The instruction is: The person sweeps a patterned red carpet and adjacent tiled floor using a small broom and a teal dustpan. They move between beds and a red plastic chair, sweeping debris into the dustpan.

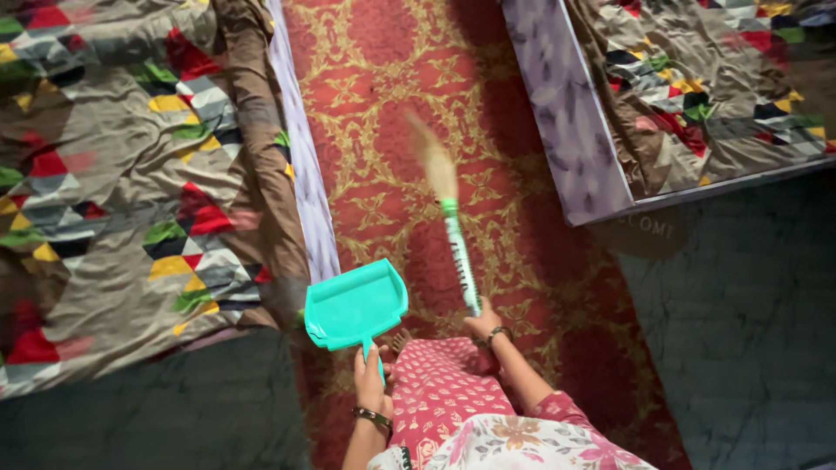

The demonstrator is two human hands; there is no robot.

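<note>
My left hand (371, 379) grips the handle of a turquoise plastic dustpan (356, 305), held level above the red patterned carpet (383, 96). In my right hand (484, 326) is the green-and-white handle of a grass broom (453, 235). Its straw-coloured bristles (433, 157) point away from me over the carpet and are blurred. Both wrists wear bracelets. Below the hands I see my red patterned dress and a floral cloth.
A bed (131, 174) with a brown, multicoloured geometric sheet lies on the left. A second bed (697, 87) with a purple mattress edge stands at the upper right. Dark stone floor (740, 331) shows at the right and lower left.
</note>
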